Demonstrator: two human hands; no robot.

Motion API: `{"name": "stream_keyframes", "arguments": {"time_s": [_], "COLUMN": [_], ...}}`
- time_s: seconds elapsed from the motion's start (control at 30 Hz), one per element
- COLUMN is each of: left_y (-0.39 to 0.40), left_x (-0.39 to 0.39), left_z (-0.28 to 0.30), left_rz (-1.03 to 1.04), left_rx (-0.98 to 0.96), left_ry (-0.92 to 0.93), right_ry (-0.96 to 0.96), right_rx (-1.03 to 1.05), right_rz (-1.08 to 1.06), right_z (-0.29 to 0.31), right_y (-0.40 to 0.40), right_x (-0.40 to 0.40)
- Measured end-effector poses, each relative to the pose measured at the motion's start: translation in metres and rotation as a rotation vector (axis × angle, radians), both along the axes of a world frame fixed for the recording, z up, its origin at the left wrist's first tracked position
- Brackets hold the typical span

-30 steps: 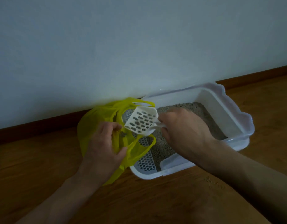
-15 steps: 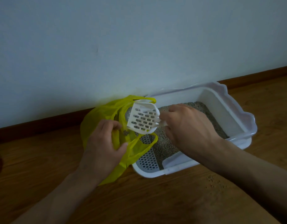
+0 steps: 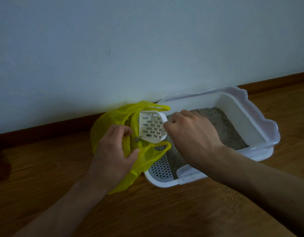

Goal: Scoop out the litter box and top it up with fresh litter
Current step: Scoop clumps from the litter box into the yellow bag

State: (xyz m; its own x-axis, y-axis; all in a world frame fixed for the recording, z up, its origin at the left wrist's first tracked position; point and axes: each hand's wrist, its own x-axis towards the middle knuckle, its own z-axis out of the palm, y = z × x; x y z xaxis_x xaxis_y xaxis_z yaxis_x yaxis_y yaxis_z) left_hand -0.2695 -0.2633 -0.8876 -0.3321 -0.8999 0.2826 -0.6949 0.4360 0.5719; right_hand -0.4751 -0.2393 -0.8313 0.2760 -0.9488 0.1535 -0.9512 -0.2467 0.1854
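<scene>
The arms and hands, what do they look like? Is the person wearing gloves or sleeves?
No gloves and no sleeves show. The left hand and right hand are bare, and both forearms are bare right to the picture's edge. I see no rings, watch or bracelets on them, though the light is dim.

thin yellow plastic bag (image 3: 113,120), white plastic scoop (image 3: 152,128), wood-grain floor (image 3: 165,211).

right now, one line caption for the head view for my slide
Right hand tips slotted scoop into yellow bag gripped by left hand, beside litter box.
</scene>
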Motion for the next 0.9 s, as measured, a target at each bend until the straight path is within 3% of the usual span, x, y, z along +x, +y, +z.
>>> {"name": "stream_keyframes", "arguments": {"time_s": [0.23,0.57,0.77,0.9], "left_y": [0.0,-0.001,-0.001,-0.001], "left_x": [-0.001,-0.014,-0.022,-0.022], "left_z": [-0.002,-0.01,-0.012,-0.011], "left_rz": [-0.01,-0.038,-0.023,-0.02], "left_rx": [-0.007,0.005,0.025,0.036], "left_ry": [0.003,0.012,0.024,0.022], "right_ry": [-0.097,-0.278,-0.34,-0.198], "right_rx": [-0.027,0.136,0.116,0.046], "right_rz": [-0.045,-0.295,-0.162,-0.068], "right_z": [0.0,-0.002,0.002,-0.002], "right_y": [-0.001,0.016,0.024,0.02], "right_x": [-0.017,-0.083,-0.065,-0.035]}}
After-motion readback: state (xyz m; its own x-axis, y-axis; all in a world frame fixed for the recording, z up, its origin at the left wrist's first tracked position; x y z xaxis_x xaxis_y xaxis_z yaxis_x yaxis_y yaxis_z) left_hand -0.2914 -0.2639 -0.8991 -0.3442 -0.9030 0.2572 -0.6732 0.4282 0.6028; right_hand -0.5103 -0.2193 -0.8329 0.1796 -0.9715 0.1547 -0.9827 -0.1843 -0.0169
